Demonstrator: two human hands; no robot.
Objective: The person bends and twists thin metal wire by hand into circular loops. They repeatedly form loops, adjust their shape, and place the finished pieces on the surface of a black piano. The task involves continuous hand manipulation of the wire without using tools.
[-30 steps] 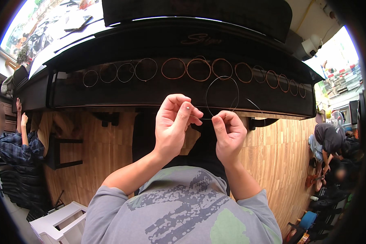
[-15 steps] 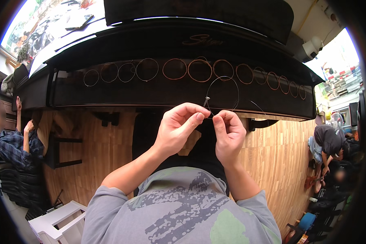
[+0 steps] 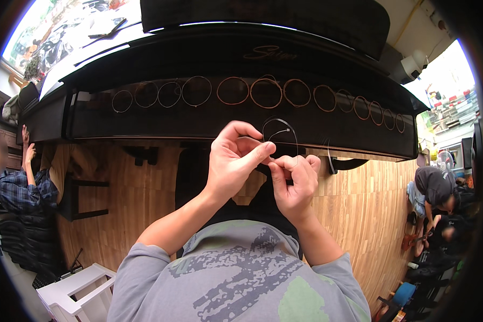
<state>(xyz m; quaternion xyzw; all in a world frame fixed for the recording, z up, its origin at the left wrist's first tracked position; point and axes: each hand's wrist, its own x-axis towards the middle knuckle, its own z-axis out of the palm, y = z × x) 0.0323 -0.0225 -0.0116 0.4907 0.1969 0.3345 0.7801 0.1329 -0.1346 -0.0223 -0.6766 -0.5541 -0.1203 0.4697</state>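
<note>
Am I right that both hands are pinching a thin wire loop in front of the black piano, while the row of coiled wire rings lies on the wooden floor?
Not quite. The head view shows the coiled wire rings lined up on the black piano, not on the wooden floor. The rest holds: the left hand and right hand pinch the thin wire loop in front of it.

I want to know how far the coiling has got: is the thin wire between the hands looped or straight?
Looped: the thin dark wire arcs above both hands, pinched at the fingertips.
</note>
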